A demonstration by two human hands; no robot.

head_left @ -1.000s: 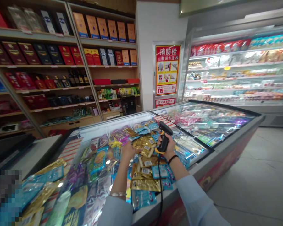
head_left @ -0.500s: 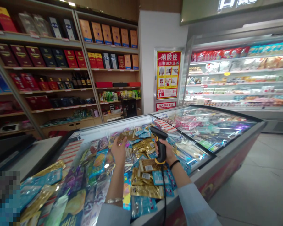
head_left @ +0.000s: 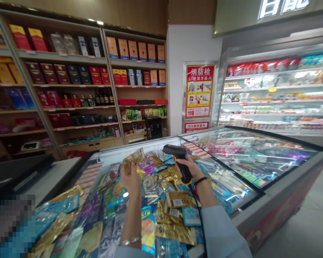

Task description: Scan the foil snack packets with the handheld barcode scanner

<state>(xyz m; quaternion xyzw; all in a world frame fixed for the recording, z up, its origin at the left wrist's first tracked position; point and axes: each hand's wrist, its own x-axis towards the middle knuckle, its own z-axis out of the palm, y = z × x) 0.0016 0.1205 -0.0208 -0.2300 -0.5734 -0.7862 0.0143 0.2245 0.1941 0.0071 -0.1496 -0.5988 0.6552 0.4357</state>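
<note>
My left hand (head_left: 131, 177) is closed on a gold snack packet (head_left: 133, 160), raised above the glass top of a chest freezer. In my right hand (head_left: 191, 168) is a black barcode scanner (head_left: 174, 152) with yellow trim, its head pointing left toward the packet. The scanner's cord (head_left: 200, 215) runs down past my right forearm. Below both hands lies a pile of gold packets (head_left: 174, 233) and blue packets (head_left: 191, 216), some with white barcode labels facing up.
More gold and blue packets (head_left: 57, 204) lie at the left end of the chest freezer (head_left: 285, 193). Shelves of boxed goods (head_left: 78, 74) stand behind, beside a red fire-hydrant notice (head_left: 199, 91). A lit open cooler (head_left: 274, 89) is at the right.
My left hand has lifted the gold packet and tilted it up. The scanner has turned in my right hand so its head points left toward the packet. My view has shifted slightly left and up.
</note>
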